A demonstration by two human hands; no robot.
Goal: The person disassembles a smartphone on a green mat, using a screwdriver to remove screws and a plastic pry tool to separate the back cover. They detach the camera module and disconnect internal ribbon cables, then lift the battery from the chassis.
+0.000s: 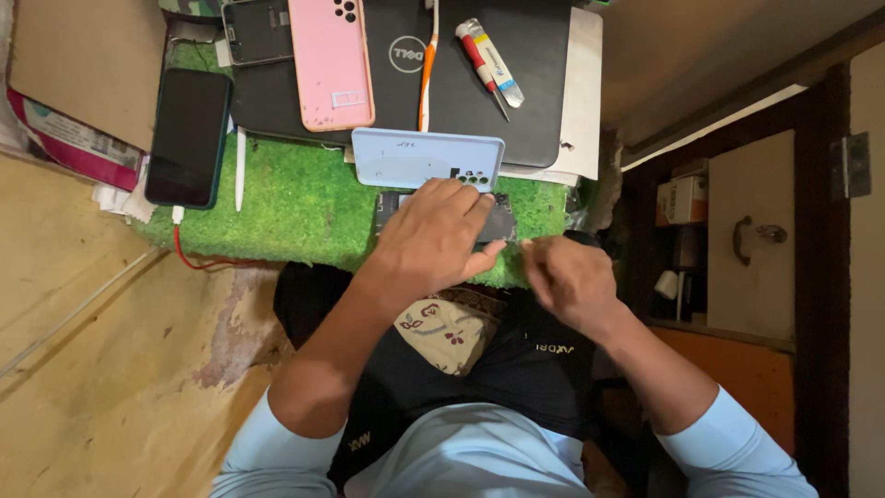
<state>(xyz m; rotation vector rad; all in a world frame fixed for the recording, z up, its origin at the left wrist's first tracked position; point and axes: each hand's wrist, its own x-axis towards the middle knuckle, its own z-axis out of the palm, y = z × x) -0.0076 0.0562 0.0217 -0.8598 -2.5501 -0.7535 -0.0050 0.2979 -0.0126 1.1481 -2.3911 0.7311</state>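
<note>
**Opened phone under the left hand, at the front edge of the green mat**

The opened phone lies flat on the green mat, close to the edge nearest the person. The left hand lies on top of it, palm down, fingers spread and pressing on it, so most of the phone is hidden. The right hand is just beside the phone's right end; its grip is pressed together, fingertips meeting, but I cannot tell whether something small is between them.

Just behind the phone lies a light blue back cover, touching the fingers of the left hand. Further back a black laptop carries a pink phone, an orange-and-white tool and a red-handled screwdriver. A dark phone rests at the left of the mat.
</note>
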